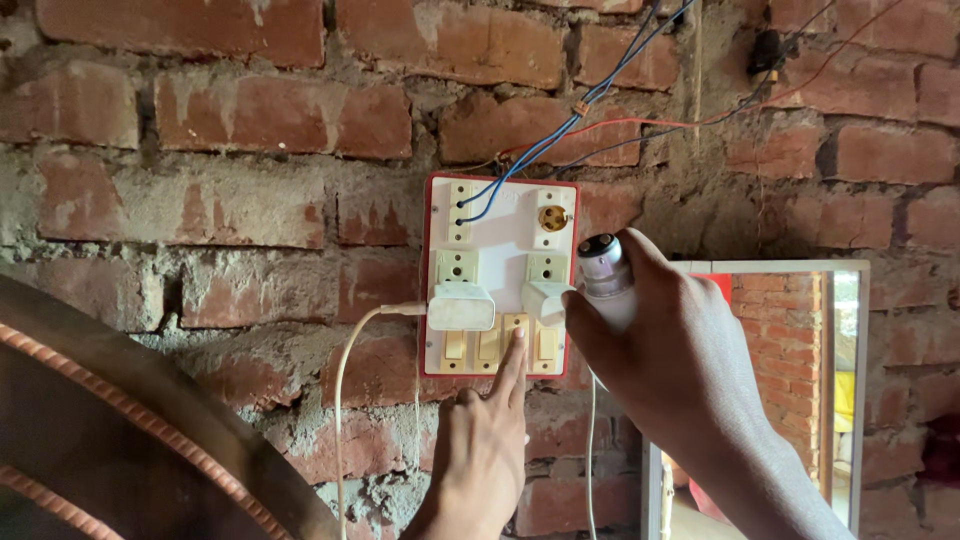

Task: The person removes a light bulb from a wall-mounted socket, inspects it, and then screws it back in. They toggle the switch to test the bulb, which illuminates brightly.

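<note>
The left hand (480,450) is raised with the index finger extended, its tip touching a cream rocker switch (515,343) in the bottom row of the switchboard (500,250); the other fingers are curled in. The right hand (670,350) is closed around a light bulb (605,275), metal cap end upward, held just beside the board's right edge. The switchboard is a white rectangular panel with a red border, fixed to the wall directly above the left hand. It carries cream sockets in two columns, and a brass-coloured bulb holder (553,217) sits above the right hand. Two white plug adapters occupy the lower sockets: the left adapter (461,306) above the left hand, with a white cable (345,400) looping down to that hand's left, and the right adapter (546,300) touching the right hand. Blue and red wires (570,125) run up from the board. The wall (200,180) is rough, unplastered red brick with grey mortar. A white-framed mirror (780,270) leans behind the right hand.
</note>
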